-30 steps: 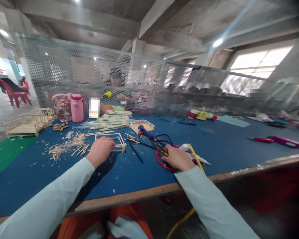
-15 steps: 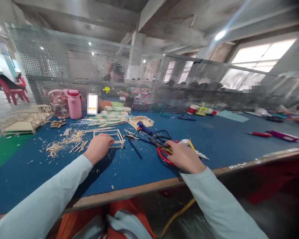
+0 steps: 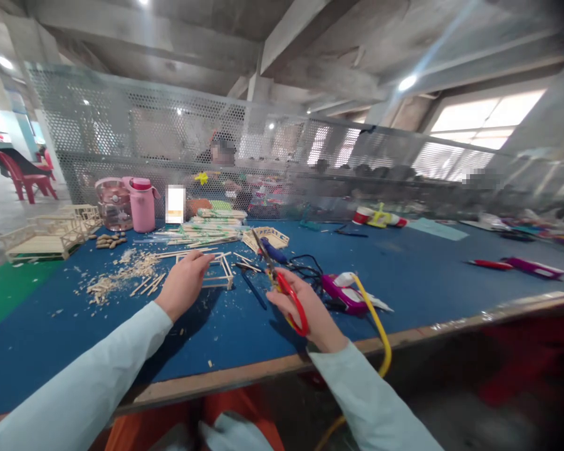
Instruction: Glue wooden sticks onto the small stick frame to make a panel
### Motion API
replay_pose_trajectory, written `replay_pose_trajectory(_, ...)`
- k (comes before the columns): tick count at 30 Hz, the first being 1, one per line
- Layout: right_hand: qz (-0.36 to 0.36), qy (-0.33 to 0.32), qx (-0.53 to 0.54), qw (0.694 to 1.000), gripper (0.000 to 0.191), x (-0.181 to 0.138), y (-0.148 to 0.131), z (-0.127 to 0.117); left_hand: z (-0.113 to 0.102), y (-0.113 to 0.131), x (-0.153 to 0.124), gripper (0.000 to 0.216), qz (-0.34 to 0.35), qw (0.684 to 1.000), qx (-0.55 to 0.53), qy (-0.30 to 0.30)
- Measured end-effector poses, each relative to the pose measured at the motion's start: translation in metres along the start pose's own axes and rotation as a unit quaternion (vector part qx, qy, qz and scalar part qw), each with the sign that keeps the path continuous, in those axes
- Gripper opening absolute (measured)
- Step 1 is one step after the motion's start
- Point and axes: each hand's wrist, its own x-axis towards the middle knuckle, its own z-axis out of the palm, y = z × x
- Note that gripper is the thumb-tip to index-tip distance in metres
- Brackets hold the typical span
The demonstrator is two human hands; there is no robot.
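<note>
Right hand [image 3: 305, 305] wrapped round red-handled metal scissors [image 3: 286, 287], centre of view, points aimed upper left; left hand [image 3: 183, 283] at pale wooden-stick box frame [image 3: 228, 270], left of centre, can't tell if pinching. Risk: thin sticks could crack if points swing into them

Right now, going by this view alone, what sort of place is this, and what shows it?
Probably a handicraft workshop: the left hand is at a small wooden-stick frame, the right hand holds red-handled scissors, and a perforated metal partition lines the blue workbench.
</note>
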Motion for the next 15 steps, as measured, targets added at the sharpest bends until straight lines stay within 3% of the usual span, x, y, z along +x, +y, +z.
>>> replay_pose_trajectory(3, -0.045, -0.027, 0.074, 0.996, 0.041, 0.023, -0.002, 0.024, -0.005, 0.008, -0.003, 0.032, -0.024, 0.994, -0.1, 0.021)
replay_pose_trajectory(7, -0.072, -0.077, 0.109, 0.988, 0.029, 0.042, -0.013, 0.035, -0.008, 0.016, -0.008, 0.047, -0.048, 0.977, -0.205, -0.006)
replay_pose_trajectory(15, -0.189, -0.155, -0.026, 0.969, 0.053, 0.03, -0.015, 0.033, -0.009, 0.02, -0.012, 0.034, -0.027, 0.974, -0.226, 0.006)
